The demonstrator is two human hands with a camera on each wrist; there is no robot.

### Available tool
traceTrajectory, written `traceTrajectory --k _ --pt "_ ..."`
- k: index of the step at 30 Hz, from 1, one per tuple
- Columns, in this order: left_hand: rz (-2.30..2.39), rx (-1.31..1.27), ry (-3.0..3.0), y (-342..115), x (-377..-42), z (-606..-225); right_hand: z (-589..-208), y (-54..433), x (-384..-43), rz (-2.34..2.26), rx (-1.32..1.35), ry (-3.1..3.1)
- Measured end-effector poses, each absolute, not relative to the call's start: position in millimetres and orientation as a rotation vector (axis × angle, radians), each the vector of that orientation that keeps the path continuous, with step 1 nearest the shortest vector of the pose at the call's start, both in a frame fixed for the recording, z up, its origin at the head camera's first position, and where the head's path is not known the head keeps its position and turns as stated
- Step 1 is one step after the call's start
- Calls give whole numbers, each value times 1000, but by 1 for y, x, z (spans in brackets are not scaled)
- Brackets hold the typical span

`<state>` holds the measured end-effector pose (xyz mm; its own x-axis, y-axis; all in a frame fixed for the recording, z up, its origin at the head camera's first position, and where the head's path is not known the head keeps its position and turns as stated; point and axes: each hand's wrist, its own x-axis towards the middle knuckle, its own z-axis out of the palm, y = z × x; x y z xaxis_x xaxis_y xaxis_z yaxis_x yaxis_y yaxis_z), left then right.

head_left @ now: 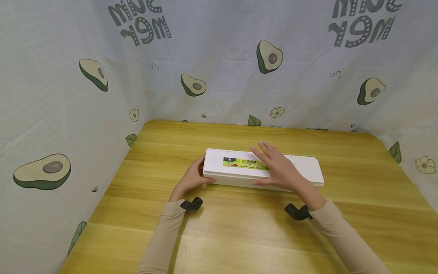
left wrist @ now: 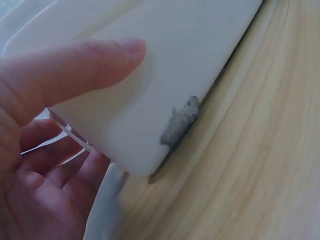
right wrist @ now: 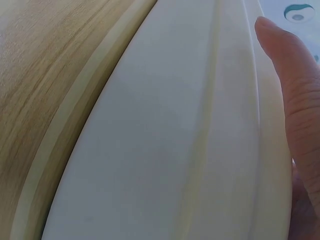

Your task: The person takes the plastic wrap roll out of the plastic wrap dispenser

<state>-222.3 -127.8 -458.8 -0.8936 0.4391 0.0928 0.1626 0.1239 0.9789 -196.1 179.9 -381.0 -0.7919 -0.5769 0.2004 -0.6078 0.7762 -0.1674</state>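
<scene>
A long white plastic cling film box [head_left: 213, 161] lies on the wooden table, lid down, with a green and yellow label [head_left: 232, 162] on top. My left hand [head_left: 191, 178] holds its left end. In the left wrist view the thumb [left wrist: 95, 65] lies along the front wall, and the other fingers [left wrist: 75, 165] reach round the end. A grey lump [left wrist: 179, 124] sticks to the lower edge there. Over the right half of the lid is my right hand [head_left: 282, 169], fingers spread and fairly straight, covering part of the label. Its thumb [right wrist: 295, 85] lies near the front edge.
The wooden table [head_left: 239, 236] extends round the box on all sides. Behind it and to the left hangs a pale curtain [head_left: 226, 45] printed with avocados. Black camera mounts [head_left: 192, 204] sit on both wrists.
</scene>
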Motion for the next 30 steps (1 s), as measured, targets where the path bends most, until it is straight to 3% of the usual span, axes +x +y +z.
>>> traceTrajectory --k 30 --pt "1838 578 2212 -128 -224 -460 -385 172 -207 183 1063 -2769"
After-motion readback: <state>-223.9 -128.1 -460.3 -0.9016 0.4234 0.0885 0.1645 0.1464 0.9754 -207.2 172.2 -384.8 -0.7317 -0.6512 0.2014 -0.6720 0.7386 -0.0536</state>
